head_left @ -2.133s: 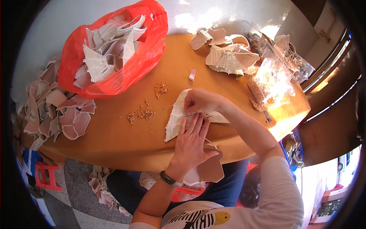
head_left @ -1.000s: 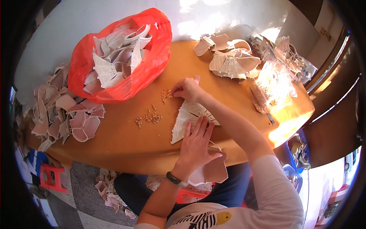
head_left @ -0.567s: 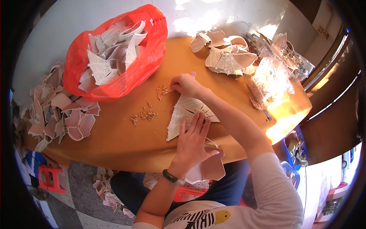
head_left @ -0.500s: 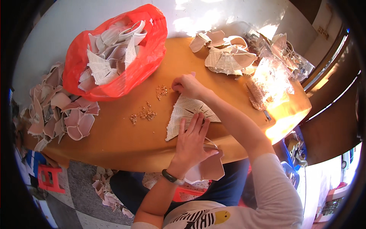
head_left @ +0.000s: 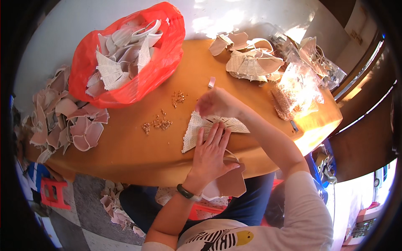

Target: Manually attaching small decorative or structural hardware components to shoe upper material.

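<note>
A cream, lace-patterned shoe upper [head_left: 193, 130] lies at the table's near edge, its smooth pinkish part [head_left: 229, 184] hanging over toward my lap. My left hand [head_left: 211, 154] presses flat on it, fingers stretched and thumb spread. Over the upper's far edge is my right hand [head_left: 217, 102], blurred, with its fingers curled together; whatever they may pinch is hidden. Just left of the upper are small gold-coloured bits, in one heap [head_left: 178, 98] and a nearer one [head_left: 161, 122]. A small pale pink tab [head_left: 212, 82] lies beyond my right hand.
A red plastic bag [head_left: 167, 62] full of similar uppers stands at the far left. More pieces [head_left: 86, 129] pile up at the left edge. At the right are stacked uppers [head_left: 253, 65] and a clear bag of gold-coloured bits [head_left: 289, 94]. A red stool [head_left: 54, 194] stands on the floor.
My right hand has drawn back from the small pink tab, now uncovered, and come nearer over the upper's far edge. My left hand stays pressed on the upper.
</note>
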### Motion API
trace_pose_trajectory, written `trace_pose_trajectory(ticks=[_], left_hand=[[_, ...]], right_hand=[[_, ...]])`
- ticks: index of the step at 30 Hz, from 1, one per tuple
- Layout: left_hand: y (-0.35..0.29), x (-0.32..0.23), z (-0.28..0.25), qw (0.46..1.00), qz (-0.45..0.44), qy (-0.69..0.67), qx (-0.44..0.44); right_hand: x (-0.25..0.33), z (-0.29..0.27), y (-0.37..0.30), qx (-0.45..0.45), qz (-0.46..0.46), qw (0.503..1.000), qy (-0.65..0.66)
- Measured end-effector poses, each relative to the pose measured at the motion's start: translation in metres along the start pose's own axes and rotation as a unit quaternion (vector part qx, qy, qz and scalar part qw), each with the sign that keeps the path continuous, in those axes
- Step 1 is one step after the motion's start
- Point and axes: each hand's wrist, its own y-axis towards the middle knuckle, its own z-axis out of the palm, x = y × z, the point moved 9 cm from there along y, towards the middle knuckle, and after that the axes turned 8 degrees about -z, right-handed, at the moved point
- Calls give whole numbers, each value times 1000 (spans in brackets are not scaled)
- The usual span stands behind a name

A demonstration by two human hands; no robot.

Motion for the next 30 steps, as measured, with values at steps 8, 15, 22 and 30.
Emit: trace_pose_trajectory(ticks=[8, 15, 22, 30], left_hand=[[0, -1, -2, 1000, 1, 2, -6], [0, 0, 1, 1000, 5, 2, 5], [-1, 0, -1, 1000, 14, 3, 9], [-2, -1, 1, 1000, 23, 10, 13]], right_hand=[[1, 18, -26, 72, 51, 995, 53], [1, 27, -10, 157, 86, 983, 38], [20, 33, -1, 207, 54, 975, -59], [17, 38, 5, 199, 23, 971, -132]])
